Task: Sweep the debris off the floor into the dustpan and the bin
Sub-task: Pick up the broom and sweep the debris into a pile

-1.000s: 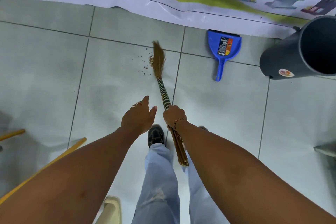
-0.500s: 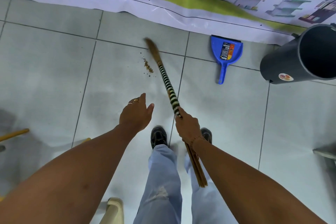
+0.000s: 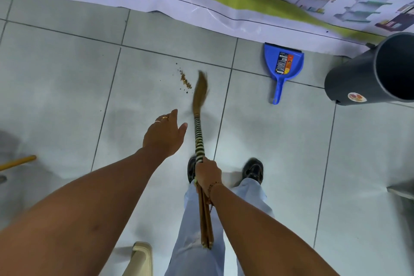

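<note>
- The broom (image 3: 200, 134) is gripped by the right hand (image 3: 207, 175) at the lower centre of the frame, the fingers being closed round the striped part of the handle.
- The left hand (image 3: 164, 135) is held open just left of the handle, with nothing in it.
- Against half a second ago, the bristles have been drawn back toward the feet and are now seen blurred, just right of the debris (image 3: 185, 80).
- The debris is left as a small brown pile on the floor (image 3: 67, 96), unchanged.
- The blue dustpan (image 3: 283, 67) lies at upper right, well apart from the pile, and the dark bin (image 3: 358, 78) stands beside it at the right edge.
</note>
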{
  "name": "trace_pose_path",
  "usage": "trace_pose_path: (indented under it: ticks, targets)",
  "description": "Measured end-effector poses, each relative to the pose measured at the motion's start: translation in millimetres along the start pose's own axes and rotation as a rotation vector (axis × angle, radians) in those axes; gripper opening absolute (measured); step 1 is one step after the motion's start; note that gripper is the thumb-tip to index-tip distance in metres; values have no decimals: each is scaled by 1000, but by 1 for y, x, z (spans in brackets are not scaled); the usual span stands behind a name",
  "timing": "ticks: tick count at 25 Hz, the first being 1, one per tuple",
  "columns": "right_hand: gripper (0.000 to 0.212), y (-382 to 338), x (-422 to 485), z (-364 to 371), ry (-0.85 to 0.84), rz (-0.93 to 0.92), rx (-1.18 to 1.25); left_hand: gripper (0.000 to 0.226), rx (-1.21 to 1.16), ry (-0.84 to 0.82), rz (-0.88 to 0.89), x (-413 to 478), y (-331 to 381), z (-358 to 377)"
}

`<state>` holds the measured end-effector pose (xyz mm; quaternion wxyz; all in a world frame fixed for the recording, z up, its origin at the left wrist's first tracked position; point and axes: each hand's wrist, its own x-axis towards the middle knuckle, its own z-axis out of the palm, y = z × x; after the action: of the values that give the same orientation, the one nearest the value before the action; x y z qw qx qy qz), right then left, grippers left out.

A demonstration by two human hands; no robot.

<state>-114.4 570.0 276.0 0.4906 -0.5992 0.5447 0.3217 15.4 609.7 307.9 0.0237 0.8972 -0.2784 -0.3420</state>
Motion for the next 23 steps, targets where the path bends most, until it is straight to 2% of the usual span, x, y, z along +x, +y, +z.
trace_pose_path:
  ticks: [3,6,9,13,16,18,21,23]
  targets:
    - [38,-27,14,5,-43,-60,-49,56,12,7,-19,8,-12,-1]
    - [35,-39,18,6,-6,-133,-36,56,2,10,-41,11,-18,2]
    - [32,-30,12,-1,52,-173,133,56,-25,-3,-54,11,-16,5]
    - [37,-23,9,-38,120,-236,206,55,-32,-19,-41,14,-9,8]
    - [37,-44,41,-73,180,-192,217,54,-25,-11,-29,21,-2,8]
    - [35,-67,70,-98,178,-160,126,54,-7,-3,-13,28,2,7]
    - [35,-103,103,-124,150,-177,-219,54,2,11,-14,39,3,3]
    - [35,-121,118,-132,171,-204,-365,54,26,7,-17,44,2,-1]
